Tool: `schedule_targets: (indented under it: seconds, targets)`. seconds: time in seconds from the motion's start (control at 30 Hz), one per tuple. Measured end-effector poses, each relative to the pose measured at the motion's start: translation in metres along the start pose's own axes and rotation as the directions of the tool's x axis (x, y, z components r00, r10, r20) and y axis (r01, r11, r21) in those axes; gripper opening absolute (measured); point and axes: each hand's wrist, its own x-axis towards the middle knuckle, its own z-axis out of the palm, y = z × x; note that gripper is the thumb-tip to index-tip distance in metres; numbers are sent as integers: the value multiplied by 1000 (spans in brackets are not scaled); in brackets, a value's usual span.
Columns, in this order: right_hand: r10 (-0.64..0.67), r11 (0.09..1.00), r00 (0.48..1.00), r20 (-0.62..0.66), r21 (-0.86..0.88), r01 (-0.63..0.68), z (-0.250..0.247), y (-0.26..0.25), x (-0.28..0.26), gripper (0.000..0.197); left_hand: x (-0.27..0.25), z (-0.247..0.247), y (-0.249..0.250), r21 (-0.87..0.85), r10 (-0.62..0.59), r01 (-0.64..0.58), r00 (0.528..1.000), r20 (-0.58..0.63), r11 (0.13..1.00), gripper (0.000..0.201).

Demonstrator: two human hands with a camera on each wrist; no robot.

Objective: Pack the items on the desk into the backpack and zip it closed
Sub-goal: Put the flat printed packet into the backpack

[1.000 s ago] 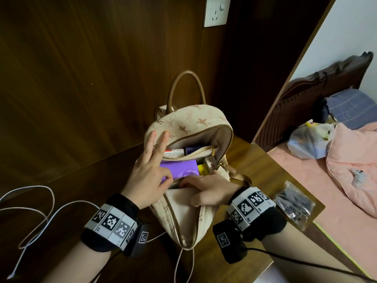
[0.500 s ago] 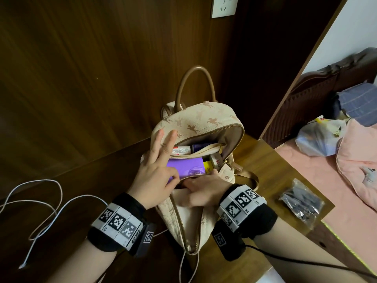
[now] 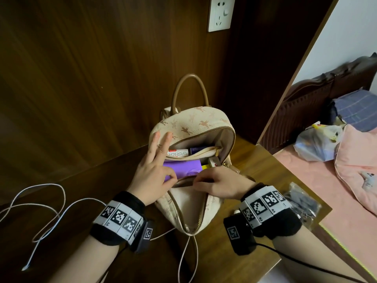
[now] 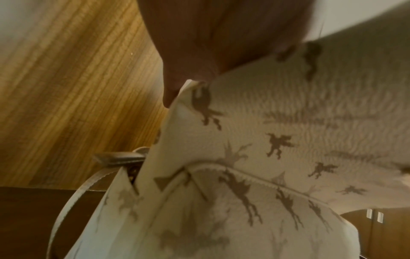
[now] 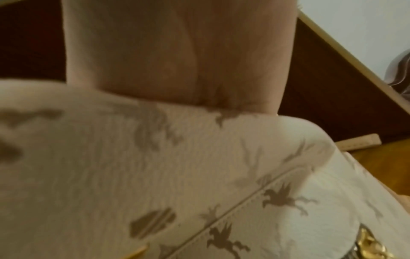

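Note:
A cream backpack [image 3: 191, 123] with a brown horse print and a brown handle stands unzipped on the dark wooden desk [image 3: 263, 166]. Inside lie a purple box [image 3: 183, 167], a white tube with red print [image 3: 177, 153] and some smaller items. My left hand [image 3: 172, 177] pinches the left end of the front flap's edge between thumb and forefinger, two other fingers pointing up. My right hand [image 3: 199, 179] curls its fingers over the same edge, further right. The left wrist view shows a fingertip [image 4: 170, 98] on the fabric [image 4: 266, 157]. The right wrist view shows only palm and fabric [image 5: 155, 157].
A white cable [image 3: 40, 201] loops over the desk's left part. A clear plastic bag of dark items [image 3: 302, 201] lies near the desk's right edge. Wood panelling with a socket [image 3: 221, 13] rises behind. A bed with pink bedding [image 3: 346, 180] lies to the right.
Both hands keep their hold on the bag's front edge. The right wrist has swung outward to the right, and the view has shifted slightly.

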Motion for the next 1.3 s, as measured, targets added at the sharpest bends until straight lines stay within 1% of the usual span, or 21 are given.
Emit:
schedule_targets:
  seconds: [0.07,0.13,0.17,0.27,0.3,0.37,0.4,0.47,0.5,0.53,0.67,0.73,0.8,0.93,1.03,1.17,1.23,1.3]
  targets:
    - [-19,1000,994,-104,-14,18,-1,3,-5,36,1,-2,-1,43,-24,23,999,23,999,17]
    - [-23,998,981,-192,57,35,-2,8,-10,46,1,-2,-4,109,-43,41,999,18,993,5]
    - [-16,994,977,-212,107,39,-3,9,-13,48,1,-1,-6,132,-42,40,999,9,990,3]
    - [16,967,964,-265,249,53,-6,13,-20,48,2,-1,-9,151,-46,46,999,0,987,11]
    - [33,952,956,-292,301,59,-6,13,-22,53,2,-3,-8,147,-63,61,998,9,987,13]
    - [78,925,930,-358,374,66,-5,16,-24,67,3,-7,-8,123,-118,111,992,53,986,24]
    - [97,917,914,-395,392,72,-4,17,-25,69,4,-10,-8,100,-132,125,989,67,987,34]
    - [123,908,887,-444,412,80,-3,21,-26,60,4,-14,-8,21,-123,122,991,46,992,57]
    - [135,902,883,-449,424,78,-3,21,-26,55,4,-16,-6,-34,-133,135,990,41,990,65]
    - [143,897,883,-447,436,75,-2,22,-26,52,3,-18,-3,-86,-153,157,987,42,984,69]
    - [171,872,863,-476,480,92,2,23,-26,49,-3,-22,13,-260,-204,198,979,5,945,78]
    - [187,850,844,-502,514,117,3,23,-26,47,-9,-21,21,-332,-212,191,977,-26,924,82]
    - [199,835,819,-538,531,145,6,24,-24,47,-17,-19,28,-381,-193,160,980,-50,911,82]
    - [194,826,798,-570,534,180,13,21,-24,43,-30,-16,35,-424,-193,148,979,-66,894,66]
    - [176,815,806,-565,543,203,16,20,-28,39,-37,-13,36,-440,-204,141,974,-99,887,73]
    - [137,839,816,-561,504,206,20,25,-31,43,-43,-8,40,-461,-225,147,967,-119,875,81]
    - [124,848,810,-573,486,214,22,26,-33,47,-46,-7,43,-462,-236,156,964,-120,873,83]
    - [119,856,794,-597,466,222,22,26,-35,48,-47,-5,45,-464,-245,163,962,-123,871,86]
